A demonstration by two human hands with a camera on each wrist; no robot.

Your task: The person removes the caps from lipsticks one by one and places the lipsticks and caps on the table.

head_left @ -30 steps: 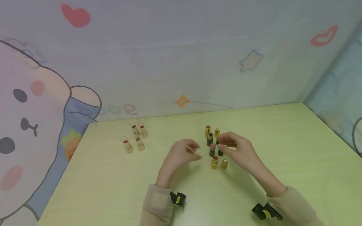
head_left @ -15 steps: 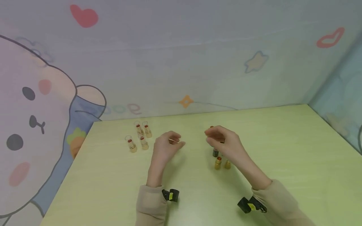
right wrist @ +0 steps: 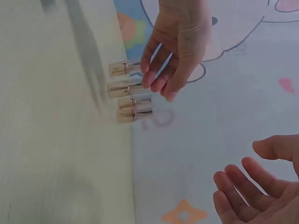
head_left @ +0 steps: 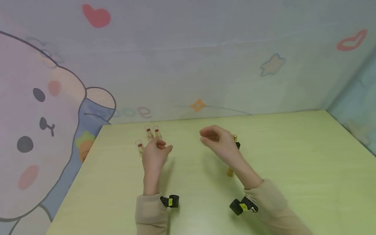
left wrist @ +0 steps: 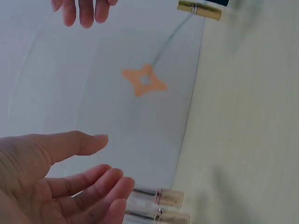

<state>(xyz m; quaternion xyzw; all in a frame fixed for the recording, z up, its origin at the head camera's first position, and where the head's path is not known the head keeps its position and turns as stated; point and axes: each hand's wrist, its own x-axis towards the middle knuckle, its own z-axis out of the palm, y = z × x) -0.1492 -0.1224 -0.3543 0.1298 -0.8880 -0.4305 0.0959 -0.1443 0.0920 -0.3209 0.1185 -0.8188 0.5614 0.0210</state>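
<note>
Gold lipsticks [right wrist: 122, 89] are stood upright on the table [head_left: 191, 182], near the left hand [head_left: 153, 153]. Nothing is held in its loosely parted grip, nor in that of the right hand [head_left: 221, 143]. By a careless brush, one lipstick might be knocked into its neighbours.

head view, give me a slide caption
Left hand near clear-capped lipsticks, right hand above the pale table, both empty.

Shows only slivers of gold and black lipsticks [head_left: 230, 172] behind the right hand [head_left: 221, 143] in the head view; cuts off a dark tube [left wrist: 220, 2] at the left wrist view's top edge.
</note>
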